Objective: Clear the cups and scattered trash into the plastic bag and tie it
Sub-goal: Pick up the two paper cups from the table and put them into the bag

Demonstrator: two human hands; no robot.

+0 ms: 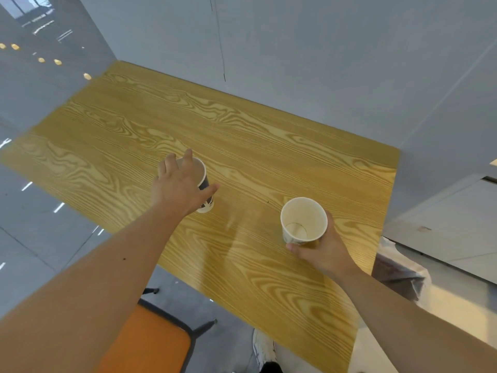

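Nearest, at the bottom edge: an orange chair seat [150,343] on dark legs, tucked under the near side of the table, and a white shoe [262,348] on the grey floor beside it. To the right, just off the table's right end: a crumpled clear plastic bag [400,275], sagging open, contents not discernible. Over the near right part of the wood-grain table [269,146]: right hand [326,253], fingers and thumb wrapped around the lower wall of a white paper cup [304,220], held mouth-up and tipped toward the camera, inside pale and apparently empty, clear of the tabletop as far as can be told. Farther in, near the table's middle: left hand [178,185], reaching from above onto a second paper cup [203,184] with a dark band and white base, thumb along its right side, fingers curled over the rim on the far side; closed around it, cup base seemingly resting on the wood, though partly hidden by the palm. The two cups well apart from each other. Beyond: bare tabletop running to a pale grey wall [322,49], glossy tiled floor with ceiling-light reflections off to the left.
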